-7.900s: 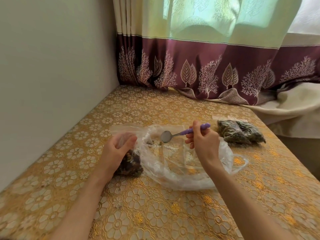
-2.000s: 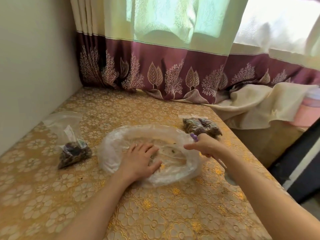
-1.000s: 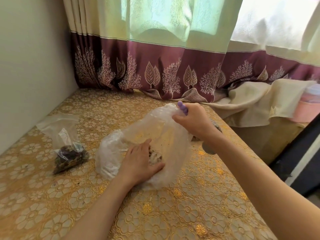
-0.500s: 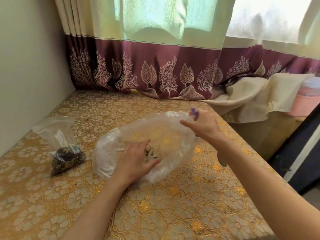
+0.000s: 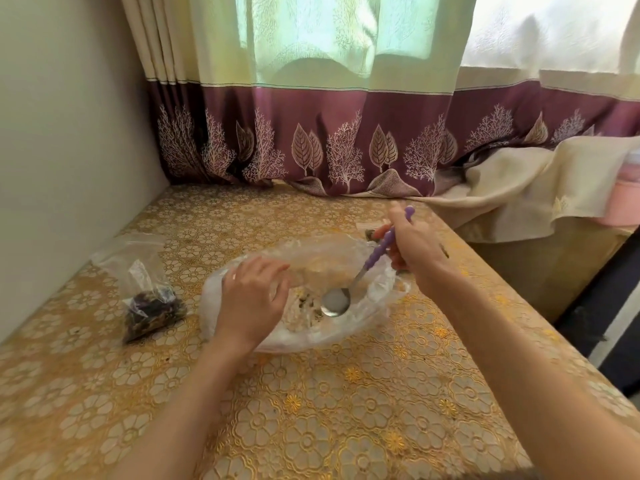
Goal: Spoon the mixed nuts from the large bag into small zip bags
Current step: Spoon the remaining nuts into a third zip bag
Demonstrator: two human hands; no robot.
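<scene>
Since half a second ago, dropped the far rim of the large bag [image 5: 377,289] back toward the table [image 5: 346,393] and swung the spoon [image 5: 360,275] round, bowl now down inside the bag's mouth. Right hand [image 5: 415,247] grips the purple handle; left hand [image 5: 252,299] rests with relaxed fingers on the bag's near-left side, pinning it flat. Bag lies mid-table, slightly toward the right edge. Looks like the scraping-up step, with only a thin scatter of nuts [image 5: 304,310] left beside the bowl. Next move probably calls for sliding the bowl under that scatter without dragging the film, then carrying the load across to the part-filled zip bag [image 5: 152,306] near the left edge, whose mouth would need holding open. Hard to tell whether the spoon carries anything, glare on the bowl. Filled bags behind the right hand mostly hidden. Zip bag's seal state unclear.
</scene>
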